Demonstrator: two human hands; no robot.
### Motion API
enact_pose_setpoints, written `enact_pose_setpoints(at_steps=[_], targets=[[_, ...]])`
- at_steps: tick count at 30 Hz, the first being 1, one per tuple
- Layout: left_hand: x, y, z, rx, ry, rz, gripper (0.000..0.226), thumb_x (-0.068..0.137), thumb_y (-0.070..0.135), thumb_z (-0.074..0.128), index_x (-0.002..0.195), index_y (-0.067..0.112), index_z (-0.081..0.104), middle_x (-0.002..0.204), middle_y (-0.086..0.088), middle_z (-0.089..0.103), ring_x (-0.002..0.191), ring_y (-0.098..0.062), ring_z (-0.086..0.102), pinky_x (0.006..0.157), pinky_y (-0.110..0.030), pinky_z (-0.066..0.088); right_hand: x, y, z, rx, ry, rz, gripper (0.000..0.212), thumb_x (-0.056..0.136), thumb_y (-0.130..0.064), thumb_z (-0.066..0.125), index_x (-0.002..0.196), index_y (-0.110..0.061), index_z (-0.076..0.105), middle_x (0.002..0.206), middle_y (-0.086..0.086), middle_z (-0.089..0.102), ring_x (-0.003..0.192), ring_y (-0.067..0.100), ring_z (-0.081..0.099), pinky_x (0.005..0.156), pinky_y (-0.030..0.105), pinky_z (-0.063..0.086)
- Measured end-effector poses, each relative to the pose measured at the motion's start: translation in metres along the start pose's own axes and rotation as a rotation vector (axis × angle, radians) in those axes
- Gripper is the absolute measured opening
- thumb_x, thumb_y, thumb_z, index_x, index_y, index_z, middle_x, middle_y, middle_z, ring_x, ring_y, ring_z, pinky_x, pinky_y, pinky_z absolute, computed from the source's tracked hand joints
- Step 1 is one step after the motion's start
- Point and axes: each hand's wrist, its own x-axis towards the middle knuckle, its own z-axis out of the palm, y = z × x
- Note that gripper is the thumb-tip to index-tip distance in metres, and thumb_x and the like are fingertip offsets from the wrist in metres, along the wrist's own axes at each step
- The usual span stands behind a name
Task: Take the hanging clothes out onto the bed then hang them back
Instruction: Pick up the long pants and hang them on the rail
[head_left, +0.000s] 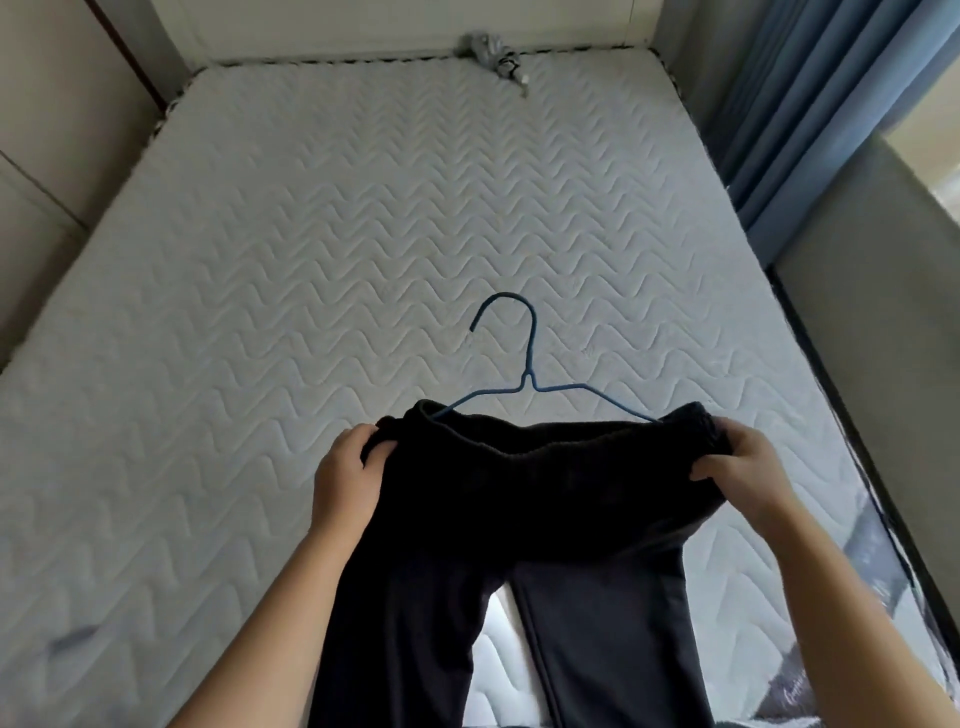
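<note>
From the head camera, a pair of black trousers (519, 493) is held over the near half of the bed (260, 260), a bare white mattress quilted in wavy lines. The cloth is dark and matte, with a gathered waistband stretched wide and two legs parting lower down. Their long axis runs away from the person: waistband at the far end, legs trailing back toward the bottom edge.

A thin blue wire hanger (527, 374) has both shoulders tucked inside the waistband. Its hook points toward the head of the bed and curls left.

The left hand (345, 467) has its fingers curled round the waistband's left end. The right hand (743, 462) grips the right end the same way.

A blue curtain (810, 104) hangs on the right.
</note>
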Motion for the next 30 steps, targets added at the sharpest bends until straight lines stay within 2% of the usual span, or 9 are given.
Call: enact_pose_setpoints(at_steps=[2, 5, 8, 11, 14, 17, 24, 26, 30], targets=[[-0.037, -0.010, -0.012, -0.036, 0.063, -0.046, 0.007, 0.087, 0.018, 0.057, 0.090, 0.013, 0.062, 0.081, 0.002, 0.062, 0.082, -0.020, 0.059, 0.073, -0.028, 0.039, -0.015, 0.003, 0.006, -0.152, -0.027, -0.074, 0.024, 0.066, 0.007, 0.053, 0.078, -0.014, 0.057, 0.068, 0.006, 0.057, 0.063, 0.018, 0.052, 0.056, 0.027, 0.039], [-0.085, -0.030, -0.031, -0.054, 0.135, -0.131, 0.011, 0.086, 0.017, 0.060, 0.093, 0.010, 0.065, 0.079, 0.006, 0.063, 0.083, -0.019, 0.060, 0.073, -0.028, 0.040, -0.033, 0.006, 0.024, -0.351, -0.128, -0.160, 0.018, 0.071, 0.002, 0.053, 0.076, -0.015, 0.051, 0.064, 0.000, 0.054, 0.065, 0.022, 0.051, 0.054, 0.028, 0.036], [-0.124, -0.051, -0.056, -0.087, 0.205, -0.233, 0.010, 0.086, 0.020, 0.061, 0.091, 0.013, 0.065, 0.079, 0.012, 0.063, 0.084, -0.018, 0.060, 0.074, -0.030, 0.043, -0.048, 0.006, 0.051, -0.444, -0.244, -0.262, 0.021, 0.074, 0.002, 0.055, 0.081, -0.018, 0.051, 0.075, 0.000, 0.055, 0.074, 0.023, 0.051, 0.059, 0.029, 0.034], [-0.158, -0.072, -0.083, -0.091, 0.276, -0.311, 0.010, 0.085, 0.020, 0.062, 0.091, 0.013, 0.065, 0.080, 0.011, 0.063, 0.086, -0.018, 0.060, 0.074, -0.030, 0.044, -0.062, -0.003, 0.079, -0.476, -0.332, -0.337, 0.026, 0.075, 0.001, 0.057, 0.099, -0.011, 0.060, 0.089, 0.001, 0.056, 0.082, 0.020, 0.049, 0.069, 0.027, 0.032], [-0.192, -0.098, -0.107, -0.083, 0.369, -0.401, 0.017, 0.083, 0.021, 0.065, 0.095, 0.009, 0.067, 0.086, 0.000, 0.068, 0.089, -0.022, 0.063, 0.079, -0.037, 0.050, -0.079, -0.016, 0.111, -0.502, -0.408, -0.424, 0.032, 0.076, 0.003, 0.058, 0.106, -0.007, 0.061, 0.091, 0.002, 0.056, 0.086, 0.020, 0.051, 0.071, 0.025, 0.031], [-0.232, -0.121, -0.130, -0.089, 0.449, -0.477, 0.020, 0.083, 0.025, 0.065, 0.098, 0.013, 0.068, 0.093, -0.003, 0.070, 0.093, -0.024, 0.064, 0.083, -0.042, 0.052, -0.104, -0.031, 0.145, -0.482, -0.465, -0.473, 0.032, 0.074, 0.006, 0.058, 0.103, -0.005, 0.064, 0.088, 0.004, 0.060, 0.086, 0.023, 0.056, 0.074, 0.025, 0.035], [-0.345, -0.169, -0.178, -0.102, 0.657, -0.634, 0.023, 0.084, 0.020, 0.064, 0.100, 0.003, 0.066, 0.094, -0.005, 0.067, 0.093, -0.024, 0.061, 0.077, -0.033, 0.043, -0.184, -0.069, 0.235, -0.543, -0.659, -0.595, 0.026, 0.075, 0.003, 0.059, 0.096, -0.011, 0.064, 0.083, 0.003, 0.061, 0.084, 0.022, 0.056, 0.072, 0.022, 0.034], [-0.377, -0.187, -0.194, -0.143, 0.715, -0.703, 0.029, 0.086, 0.020, 0.062, 0.107, 0.001, 0.063, 0.100, -0.005, 0.064, 0.101, -0.025, 0.058, 0.080, -0.033, 0.039, -0.217, -0.075, 0.262, -0.552, -0.692, -0.627, 0.027, 0.075, 0.002, 0.060, 0.100, -0.010, 0.064, 0.079, -0.001, 0.059, 0.082, 0.020, 0.055, 0.074, 0.022, 0.036], [-0.440, -0.231, -0.234, -0.183, 0.729, -0.791, 0.028, 0.089, 0.024, 0.057, 0.109, 0.006, 0.062, 0.103, -0.007, 0.064, 0.106, -0.028, 0.057, 0.080, -0.033, 0.042, -0.292, -0.075, 0.311, -0.587, -0.739, -0.671, 0.021, 0.076, -0.002, 0.061, 0.094, -0.013, 0.063, 0.077, -0.001, 0.058, 0.081, 0.019, 0.053, 0.072, 0.022, 0.035]])
